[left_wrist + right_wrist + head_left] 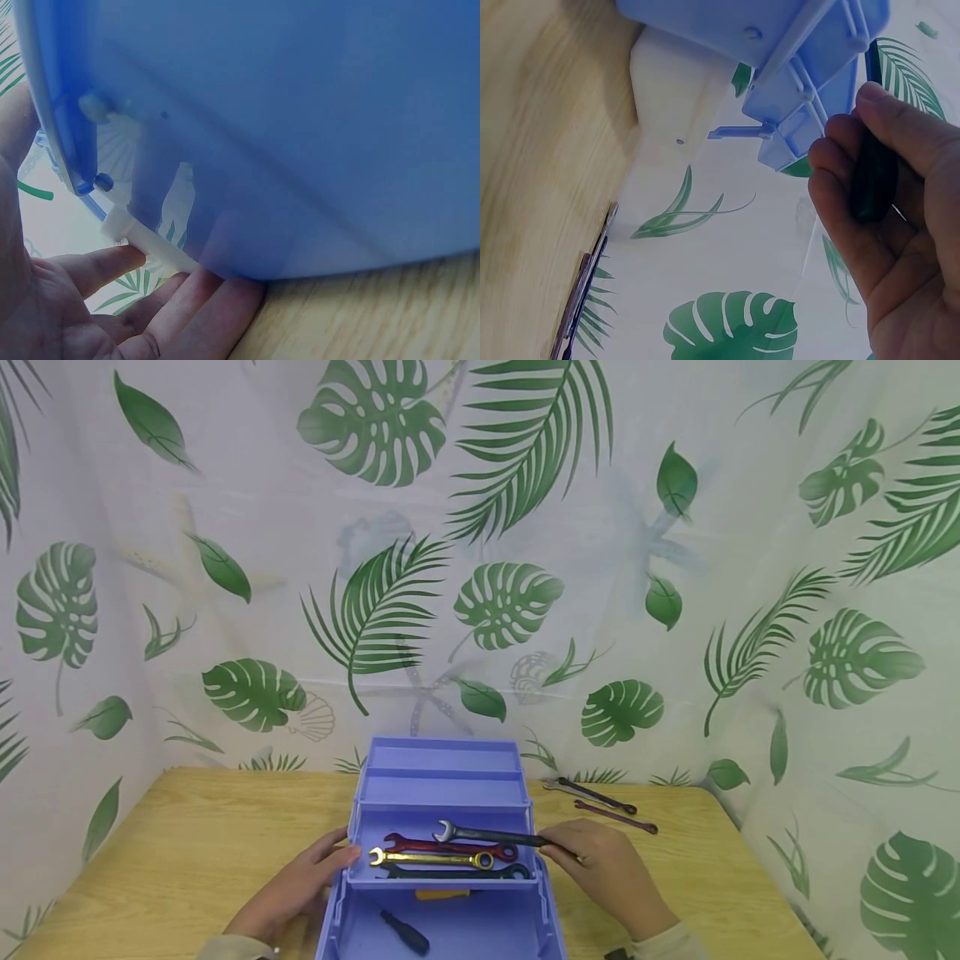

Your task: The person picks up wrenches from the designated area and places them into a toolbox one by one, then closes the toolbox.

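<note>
A blue toolbox (pixel 442 793) stands on the table with its tiered trays raised. My right hand (pixel 607 868) grips a dark wrench with a silver open end (pixel 487 835), held over the middle tray. In the right wrist view, the wrench's dark end (pixel 874 180) lies between thumb and curled fingers. Below it in that tray are a red wrench (pixel 420 843), a gold wrench (pixel 427 859) and a dark green wrench (pixel 450 872). My left hand (pixel 292 881) rests against the toolbox's left side. Its fingers (pixel 187 315) touch the blue wall, fairly straight.
Inside the lower compartment lie a dark-handled screwdriver (pixel 405 933) and a partly hidden orange-handled item (pixel 442 894). Several wrenches (pixel 615 817) lie on the wooden table (pixel 247 827) at the back right. A leaf-patterned sheet (pixel 480 693) hangs behind.
</note>
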The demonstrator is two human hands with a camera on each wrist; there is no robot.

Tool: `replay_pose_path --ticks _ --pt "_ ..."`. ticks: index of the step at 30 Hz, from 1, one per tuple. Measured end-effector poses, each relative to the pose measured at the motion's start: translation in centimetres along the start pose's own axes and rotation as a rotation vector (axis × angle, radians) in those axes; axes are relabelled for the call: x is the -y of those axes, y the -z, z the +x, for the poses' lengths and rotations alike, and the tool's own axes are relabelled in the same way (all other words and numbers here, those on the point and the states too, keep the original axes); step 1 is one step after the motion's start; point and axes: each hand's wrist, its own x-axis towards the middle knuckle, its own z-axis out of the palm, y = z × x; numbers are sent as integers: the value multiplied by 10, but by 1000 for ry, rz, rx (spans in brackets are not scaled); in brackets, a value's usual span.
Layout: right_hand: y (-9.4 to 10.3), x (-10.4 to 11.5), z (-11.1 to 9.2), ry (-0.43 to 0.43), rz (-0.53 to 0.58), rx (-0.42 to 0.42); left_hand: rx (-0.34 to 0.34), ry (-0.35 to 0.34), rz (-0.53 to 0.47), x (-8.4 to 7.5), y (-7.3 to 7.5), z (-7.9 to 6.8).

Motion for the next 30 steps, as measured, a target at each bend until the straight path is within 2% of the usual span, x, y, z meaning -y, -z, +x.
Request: replay_pose_path --ticks 6,12,17,25,30 --pt "-2 1 -1 -6 -18 7 6 -8 -11 -1 0 -1" --pt "-4 1 -1 -8 -39 24 -21 29 -6 1 -1 1" --pt "-6 3 2 -1 -36 22 -19 25 -10 2 1 2" --pt "-19 14 14 38 -55 -6 -11 1 -27 4 2 2" --pt "-25 26 27 12 -104 41 14 -4 -25 4 3 2"
